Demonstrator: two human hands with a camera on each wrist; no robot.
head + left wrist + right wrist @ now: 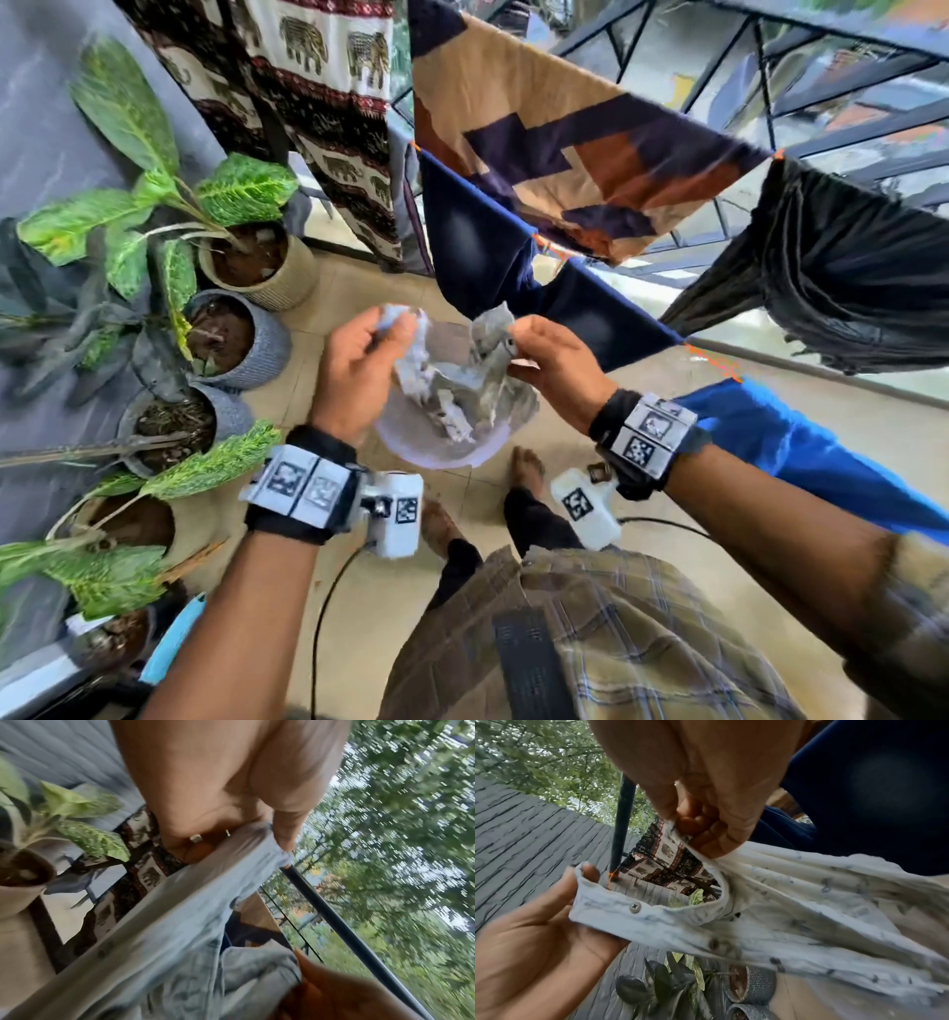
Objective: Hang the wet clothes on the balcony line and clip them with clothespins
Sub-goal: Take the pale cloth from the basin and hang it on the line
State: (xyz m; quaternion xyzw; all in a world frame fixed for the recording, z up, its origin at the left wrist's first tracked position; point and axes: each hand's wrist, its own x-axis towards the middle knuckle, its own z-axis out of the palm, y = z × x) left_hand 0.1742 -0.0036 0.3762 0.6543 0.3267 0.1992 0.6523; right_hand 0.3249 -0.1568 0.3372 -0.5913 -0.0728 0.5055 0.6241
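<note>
Holding a pale blue shirt (452,380) between our two hands, we stand over a pink basin (441,452) on the balcony floor. Our left hand (354,375) pinches one end of the buttoned edge — thumb and fingers curled round the cloth — and our right hand (554,370) pinches the collar, fingers bunched on the fabric. From the right wrist view a grey button (634,907) shows on the strip just beside our left thumb. The rest of the shirt hangs crumpled between the hands, straight above the basin.

Beyond the basin runs an orange line (714,362), strung toward the railing (770,77). On it hang a navy garment (477,246), a bright blue cloth (801,452) and, higher up, a black garment (842,267). A brown patterned cloth (565,154) and an elephant-print cloth (318,77) hang farther back. Left of the basin stand potted plants (154,216) against a grey wall. We cannot make out any clothespins.
</note>
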